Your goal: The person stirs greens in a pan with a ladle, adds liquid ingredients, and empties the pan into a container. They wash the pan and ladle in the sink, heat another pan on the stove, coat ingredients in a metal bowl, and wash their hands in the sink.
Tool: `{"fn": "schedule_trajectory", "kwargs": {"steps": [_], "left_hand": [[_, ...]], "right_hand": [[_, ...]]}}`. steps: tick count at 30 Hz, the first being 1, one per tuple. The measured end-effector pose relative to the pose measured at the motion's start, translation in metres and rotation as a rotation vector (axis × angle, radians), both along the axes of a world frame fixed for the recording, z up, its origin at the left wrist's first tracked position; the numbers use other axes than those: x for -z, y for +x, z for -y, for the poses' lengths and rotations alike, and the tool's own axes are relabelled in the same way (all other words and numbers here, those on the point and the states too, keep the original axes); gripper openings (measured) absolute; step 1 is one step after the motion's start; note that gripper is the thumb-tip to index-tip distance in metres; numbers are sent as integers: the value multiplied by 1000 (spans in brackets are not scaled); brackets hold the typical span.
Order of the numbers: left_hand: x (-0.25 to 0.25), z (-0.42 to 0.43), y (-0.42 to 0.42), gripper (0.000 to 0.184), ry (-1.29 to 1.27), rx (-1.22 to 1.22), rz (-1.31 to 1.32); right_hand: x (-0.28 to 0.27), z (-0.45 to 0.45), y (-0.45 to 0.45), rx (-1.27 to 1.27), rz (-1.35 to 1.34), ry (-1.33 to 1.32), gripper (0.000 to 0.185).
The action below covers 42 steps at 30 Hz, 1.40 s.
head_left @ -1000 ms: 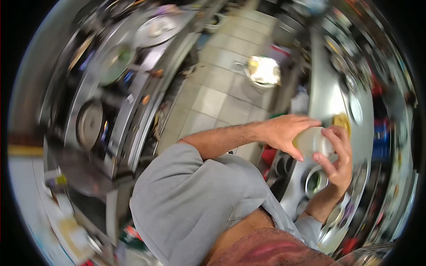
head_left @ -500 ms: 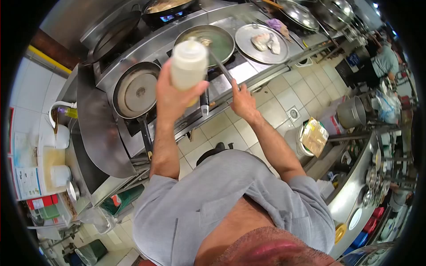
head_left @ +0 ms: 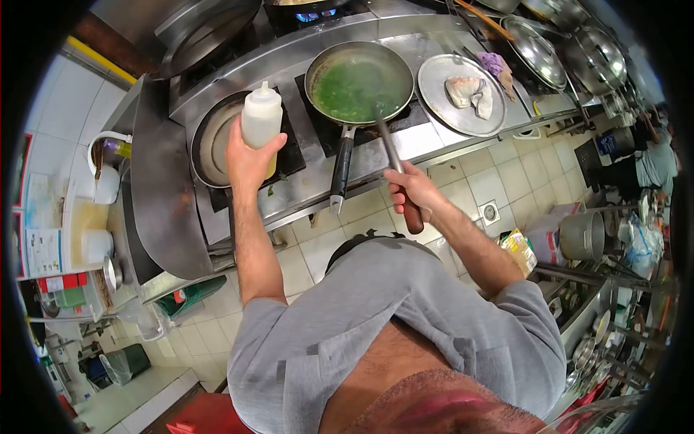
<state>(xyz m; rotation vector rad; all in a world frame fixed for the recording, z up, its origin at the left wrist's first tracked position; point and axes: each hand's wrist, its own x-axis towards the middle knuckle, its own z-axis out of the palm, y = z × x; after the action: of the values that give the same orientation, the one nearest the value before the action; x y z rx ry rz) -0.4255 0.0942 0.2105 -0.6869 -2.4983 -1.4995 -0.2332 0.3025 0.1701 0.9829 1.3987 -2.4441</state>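
My left hand (head_left: 249, 155) is closed around a translucent squeeze bottle (head_left: 262, 119) with pale contents, held upright above the edge of the left frying pan (head_left: 210, 147). My right hand (head_left: 417, 192) grips a ladle (head_left: 388, 141) with a metal shaft and a brown handle. The ladle's lower end dips into green liquid (head_left: 347, 90) in the middle frying pan (head_left: 318, 61), so its bowl is hidden. That pan's black handle (head_left: 342, 170) points toward me, between my hands. Right of it, a round metal tray (head_left: 441, 119) carries pale pieces of food, perhaps fish (head_left: 471, 94).
Behind, another pan (head_left: 289, 3) sits over a blue flame (head_left: 307, 16). A purple cloth (head_left: 491, 64) and a lidded pan (head_left: 535, 50) lie at the right. A curved metal guard (head_left: 155, 188) borders the stove's left. Far right, a person (head_left: 654, 163) stands beyond a large pot (head_left: 582, 237).
My left hand has carried the bottle leftward, away from the middle pan. My right hand has lowered, still holding the ladle. The pan's liquid looks brighter green. The camera view has shifted.
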Motion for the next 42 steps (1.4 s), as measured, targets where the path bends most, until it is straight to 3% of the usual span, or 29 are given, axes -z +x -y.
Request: {"fn": "schedule_trajectory", "kwargs": {"steps": [1, 2, 4, 6, 9, 13, 15, 16, 18, 21, 24, 33, 42], "left_hand": [[2, -5, -2, 65, -1, -10, -5], [4, -10, -4, 65, -18, -6, -3], [8, -17, -7, 65, -41, -9, 2], [10, -26, -11, 63, -137, -38, -33], [8, -38, -18, 60, -220, -18, -31], [13, -52, -40, 59, -392, -19, -122], [14, -61, -49, 56, -635, -28, -207], [16, -67, -55, 56, -631, -24, -208], [19, -82, -66, 44, -919, 12, -387], [18, -107, -74, 35, -1075, 84, -457], [23, -126, -80, 21, -1093, 137, -558], [21, -137, -88, 12, -1279, 322, -738], [2, -143, -132, 14, -1316, 199, -656]], "right_hand": [[2, -7, 2, 25, -103, -271, 21], [1, -20, 5, 15, -107, -273, 21], [-2, -45, 11, 20, -198, -920, 18], [-9, -47, 24, -4, -184, -843, 16], [-26, -50, 38, -67, -236, -493, 24], [-51, -61, 47, -64, -240, -300, 30], [-61, -66, 49, -54, -266, -279, 30], [-65, -67, 50, -46, -286, -261, 29], [-68, -70, 52, -27, -288, -249, 27], [-69, -72, 52, 6, -315, -261, 24], [-65, -71, 53, 33, -331, -264, 22], [-60, -66, 55, 75, -308, -257, 21], [-53, -58, 56, 125, -288, -230, 26]]}}
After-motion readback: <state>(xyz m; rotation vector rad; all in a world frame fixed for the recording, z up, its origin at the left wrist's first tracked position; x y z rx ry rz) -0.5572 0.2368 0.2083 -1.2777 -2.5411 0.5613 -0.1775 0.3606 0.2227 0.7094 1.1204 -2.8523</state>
